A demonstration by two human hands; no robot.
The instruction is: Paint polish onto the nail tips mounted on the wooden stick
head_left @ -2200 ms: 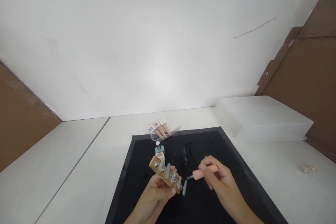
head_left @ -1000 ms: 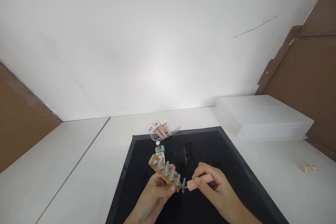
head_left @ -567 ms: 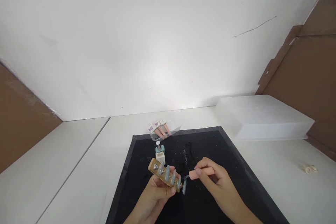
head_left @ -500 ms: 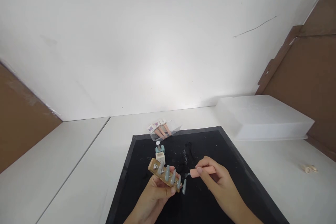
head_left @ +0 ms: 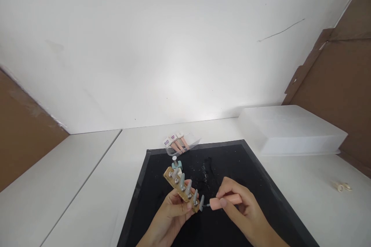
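Note:
My left hand (head_left: 176, 212) is closed around the lower end of a wooden nail stand (head_left: 179, 189), held tilted above the black mat. Several grey-blue false nails (head_left: 188, 187) stick up from its metal studs. In my right hand (head_left: 242, 208) is a nail polish brush (head_left: 225, 202) with a pink cap handle, pinched between thumb and fingers. Its dark bristle end meets the last false nail (head_left: 201, 203) at the stand's lower right end. Behind the stand, a white block (head_left: 179, 171) is mostly hidden.
A teal bottle (head_left: 176, 164) with a silver-grey stem stands on the black mat (head_left: 226, 162). Beyond it, a clear tray (head_left: 193, 141) holds several pink-handled bottles (head_left: 177, 142). At right are a translucent bin (head_left: 295, 131) and small beige rings (head_left: 342, 187). Cardboard walls (head_left: 342, 85) flank the table.
The brush has moved down and slightly right, and its tip now meets the end nail. My left hand has turned the stand so that the nails point more upward.

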